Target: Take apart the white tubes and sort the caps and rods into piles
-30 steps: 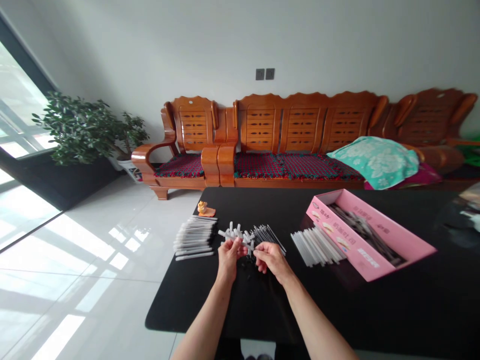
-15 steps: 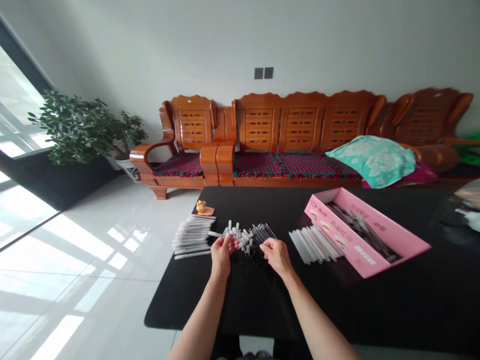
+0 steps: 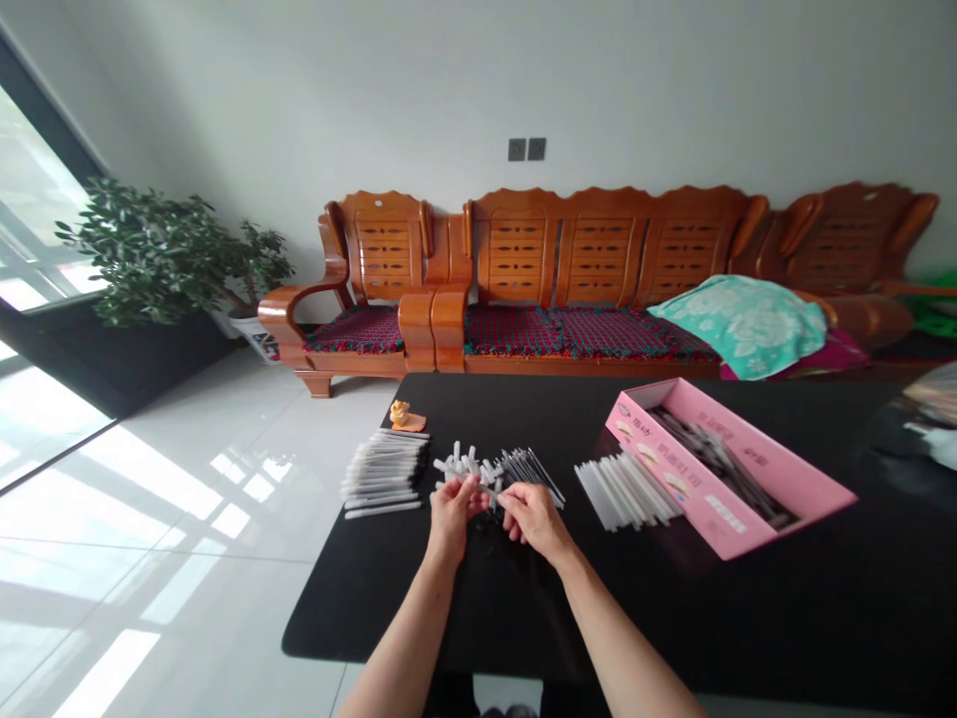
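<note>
My left hand (image 3: 451, 514) is closed in a pinch on a small white pen cap (image 3: 485, 488), above a loose pile of similar short white caps (image 3: 465, 461). My right hand (image 3: 534, 517) meets it from the right, thumb and forefinger pressed together at the other end of that piece; anything else in its fingers is too small to make out. Just behind the right hand lies a bundle of thin dark pen refills (image 3: 529, 469). Small black pieces (image 3: 489, 548) are scattered below the hands, partly hidden by them.
White pens with dark ends (image 3: 381, 474) lie in a row on the left, below an orange figurine (image 3: 402, 413). Pale pen barrels (image 3: 624, 489) lie beside a pink box (image 3: 688, 489) holding dark sticks. The black table (image 3: 359, 608) faces a wooden sofa (image 3: 598, 239).
My right hand has moved left from the refills to my left hand, and their fingertips now meet. My left hand has shifted slightly right, turning the white piece towards the right.
</note>
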Demonstrator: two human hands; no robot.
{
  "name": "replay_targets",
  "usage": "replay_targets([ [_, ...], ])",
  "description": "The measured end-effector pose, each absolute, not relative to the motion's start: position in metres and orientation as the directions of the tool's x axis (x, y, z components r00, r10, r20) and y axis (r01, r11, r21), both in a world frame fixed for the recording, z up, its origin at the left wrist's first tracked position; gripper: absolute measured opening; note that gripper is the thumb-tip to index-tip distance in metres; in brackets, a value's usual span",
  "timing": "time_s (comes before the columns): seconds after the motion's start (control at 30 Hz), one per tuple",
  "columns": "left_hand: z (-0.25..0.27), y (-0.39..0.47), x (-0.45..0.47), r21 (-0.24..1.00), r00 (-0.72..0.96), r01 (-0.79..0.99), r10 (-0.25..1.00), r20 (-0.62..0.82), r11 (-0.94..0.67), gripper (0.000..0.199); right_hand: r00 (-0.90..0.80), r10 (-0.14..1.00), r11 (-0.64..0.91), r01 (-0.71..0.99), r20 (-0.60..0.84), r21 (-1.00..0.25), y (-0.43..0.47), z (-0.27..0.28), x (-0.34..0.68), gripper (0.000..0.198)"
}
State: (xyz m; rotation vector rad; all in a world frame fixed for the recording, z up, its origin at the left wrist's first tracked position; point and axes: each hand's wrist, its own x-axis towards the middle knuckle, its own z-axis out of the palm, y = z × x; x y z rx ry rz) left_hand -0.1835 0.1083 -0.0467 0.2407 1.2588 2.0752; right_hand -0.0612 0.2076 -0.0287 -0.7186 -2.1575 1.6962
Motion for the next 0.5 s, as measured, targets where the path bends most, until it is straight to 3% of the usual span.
replay_targets([
  [0.13,-0.044,0.107,-0.191,0.831,-0.773,-0.447,0.610,-0.174,-0.330,0.038,-0.817,0.559,0.030,0.188,-0.139,-0.982,0.211,-0.028,-0.054,0.034],
  [0.27,-0.039,0.105,-0.198,0.823,-0.809,-0.426,0.565,-0.160,-0.377,0.038,-0.800,0.588,0.030,0.166,-0.117,-0.986,0.217,-0.023,-0.046,0.032],
  [0.5,-0.039,0.087,-0.222,0.809,-0.927,-0.312,0.345,-0.146,-0.498,0.030,-0.686,0.718,0.033,0.207,-0.121,-0.978,0.244,-0.032,-0.020,0.031],
])
